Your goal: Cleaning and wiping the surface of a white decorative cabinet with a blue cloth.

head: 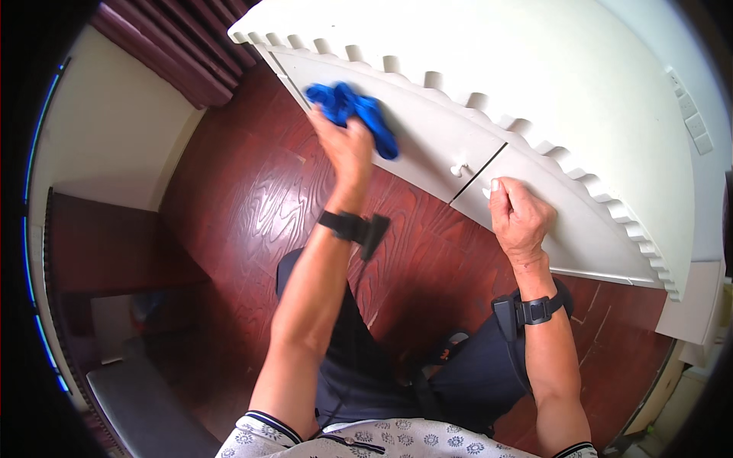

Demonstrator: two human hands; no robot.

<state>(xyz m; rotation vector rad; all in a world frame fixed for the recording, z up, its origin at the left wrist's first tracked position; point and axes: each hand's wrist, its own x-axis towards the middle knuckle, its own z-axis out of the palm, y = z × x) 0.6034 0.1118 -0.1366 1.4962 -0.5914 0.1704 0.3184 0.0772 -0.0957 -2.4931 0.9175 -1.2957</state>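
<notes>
My left hand [345, 140] holds a crumpled blue cloth [366, 117] against the left part of a white cabinet front [424, 129]; hand and cloth are slightly blurred. On that same door, near the dark gap between the two doors, a white knob [458, 169] shows. My right hand [518, 214] is closed around the small white knob of the right door [578, 229], most of which its fingers hide. Above both hands runs the scalloped edge of the white cabinet top [572, 74].
Dark red wood-grain flooring [257, 189] lies below the cabinet. A purple curtain [183, 51] hangs at the upper left. White wall sockets [693, 117] are at the right. A dark piece of furniture [114, 246] and a grey padded seat [137, 406] stand at the left.
</notes>
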